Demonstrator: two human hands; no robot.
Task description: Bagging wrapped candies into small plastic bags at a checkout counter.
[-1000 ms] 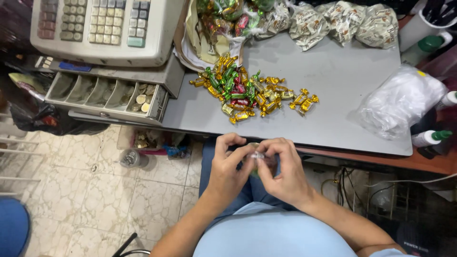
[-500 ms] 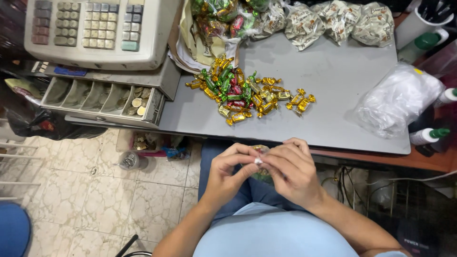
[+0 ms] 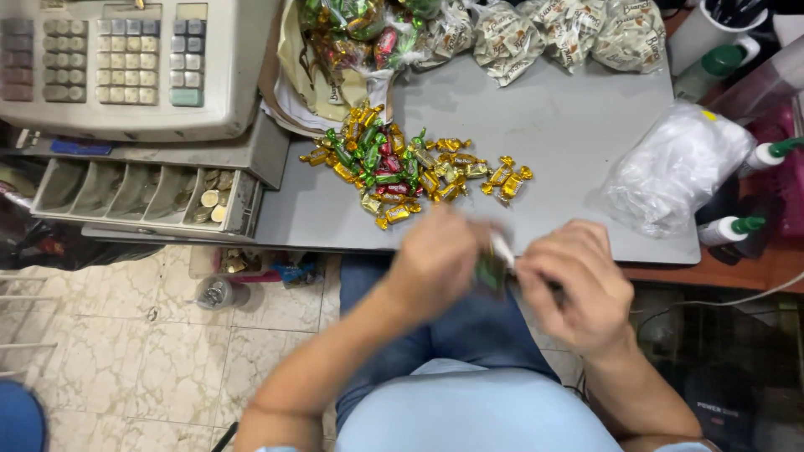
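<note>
Small wrapped sweet pinched between both hands, just off the near edge of the surface.

The sweet (image 3: 492,269) looks light, its foil crinkly and slick, best gripped by the twisted ends; left hand (image 3: 437,255) and right hand (image 3: 578,285) each clasp one side, blurred. The pile of sweets (image 3: 410,167) lies beyond, on the grey surface (image 3: 569,125).

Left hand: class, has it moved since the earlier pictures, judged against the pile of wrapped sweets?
Yes. The left hand has moved forward over the grey table's front edge, nearer the pile of wrapped sweets.
</note>
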